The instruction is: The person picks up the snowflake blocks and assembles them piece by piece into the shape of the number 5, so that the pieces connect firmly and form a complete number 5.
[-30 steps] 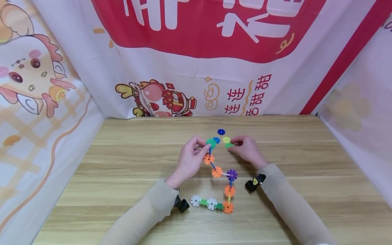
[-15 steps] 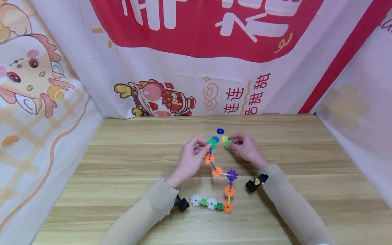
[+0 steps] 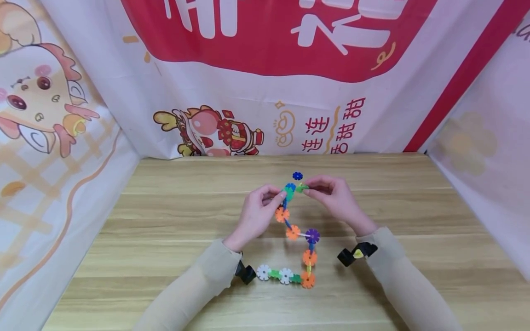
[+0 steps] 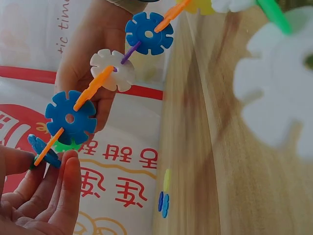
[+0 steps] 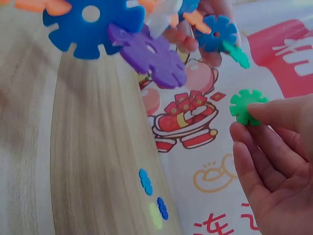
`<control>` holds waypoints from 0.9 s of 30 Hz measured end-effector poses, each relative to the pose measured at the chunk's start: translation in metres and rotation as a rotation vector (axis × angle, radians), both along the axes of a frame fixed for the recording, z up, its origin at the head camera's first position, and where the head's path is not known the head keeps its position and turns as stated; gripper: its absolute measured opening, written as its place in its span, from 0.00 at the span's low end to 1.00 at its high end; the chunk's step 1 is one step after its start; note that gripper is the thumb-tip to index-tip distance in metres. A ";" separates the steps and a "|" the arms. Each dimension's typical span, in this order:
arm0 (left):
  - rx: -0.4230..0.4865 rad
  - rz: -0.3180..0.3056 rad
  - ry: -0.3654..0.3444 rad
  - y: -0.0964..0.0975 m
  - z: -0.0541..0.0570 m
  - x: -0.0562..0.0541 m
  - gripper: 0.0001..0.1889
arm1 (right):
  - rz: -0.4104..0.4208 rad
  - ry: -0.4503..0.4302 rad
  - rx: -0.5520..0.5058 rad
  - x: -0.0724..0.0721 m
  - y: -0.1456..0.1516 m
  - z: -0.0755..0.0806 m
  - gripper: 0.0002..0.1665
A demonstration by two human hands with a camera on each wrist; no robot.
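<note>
A chain of slotted snowflake discs in orange, blue, purple and white hangs from my left hand (image 3: 257,209). Its fingers pinch the upper end, by a blue disc (image 4: 45,151) and a teal-green disc (image 5: 238,55). An orange disc (image 3: 308,280) marks the corner where the lower part turns left to two white discs (image 3: 263,272). Between thumb and fingertips, my right hand (image 3: 336,197) pinches a bright green disc (image 5: 247,106), close beside the chain's upper end in the head view. In the right wrist view a gap shows between this disc and the teal-green one.
Loose discs lie near the table's back edge: a dark blue one (image 5: 162,208), a lighter blue one (image 5: 145,181) and a yellow one (image 5: 155,216). Printed cloth (image 3: 198,82) hangs behind the wooden table (image 3: 186,216) and at both sides.
My right hand has moved left and slightly up, bringing the green disc close to the chain's upper end and turning it. My left hand keeps its hold with hardly any movement.
</note>
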State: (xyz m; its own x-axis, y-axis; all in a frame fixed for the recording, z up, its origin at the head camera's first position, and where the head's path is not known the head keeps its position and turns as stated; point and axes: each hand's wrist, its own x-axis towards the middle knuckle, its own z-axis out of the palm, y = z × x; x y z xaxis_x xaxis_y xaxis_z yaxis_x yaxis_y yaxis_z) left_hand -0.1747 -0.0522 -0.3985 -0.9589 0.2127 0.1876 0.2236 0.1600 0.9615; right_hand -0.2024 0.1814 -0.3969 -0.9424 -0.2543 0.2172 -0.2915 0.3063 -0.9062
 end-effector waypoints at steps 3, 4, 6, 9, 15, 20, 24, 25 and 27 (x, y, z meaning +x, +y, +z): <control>-0.007 0.002 0.009 0.000 0.001 -0.001 0.07 | 0.038 0.026 -0.031 0.002 -0.001 0.001 0.10; -0.010 0.000 0.008 0.000 0.001 -0.001 0.07 | 0.049 0.034 -0.041 0.003 -0.002 0.001 0.09; -0.014 -0.007 0.003 -0.001 0.001 -0.001 0.06 | 0.067 0.050 -0.058 0.004 -0.002 0.000 0.09; -0.026 -0.015 -0.005 -0.002 0.001 -0.002 0.06 | 0.090 0.078 -0.080 0.006 -0.003 0.000 0.08; -0.044 -0.027 -0.008 -0.003 0.000 -0.002 0.07 | 0.142 0.145 -0.083 0.006 -0.005 0.003 0.08; -0.036 -0.056 -0.010 -0.002 0.001 -0.001 0.07 | 0.176 0.173 -0.021 0.006 -0.003 0.009 0.07; -0.026 -0.058 -0.026 -0.001 0.002 0.002 0.07 | 0.183 0.168 0.044 0.007 -0.002 0.016 0.06; -0.021 -0.058 -0.033 -0.001 0.002 0.003 0.07 | 0.185 0.165 0.056 0.007 -0.002 0.017 0.06; -0.009 -0.060 -0.045 -0.001 0.001 0.003 0.07 | 0.188 0.164 0.073 0.007 -0.002 0.018 0.05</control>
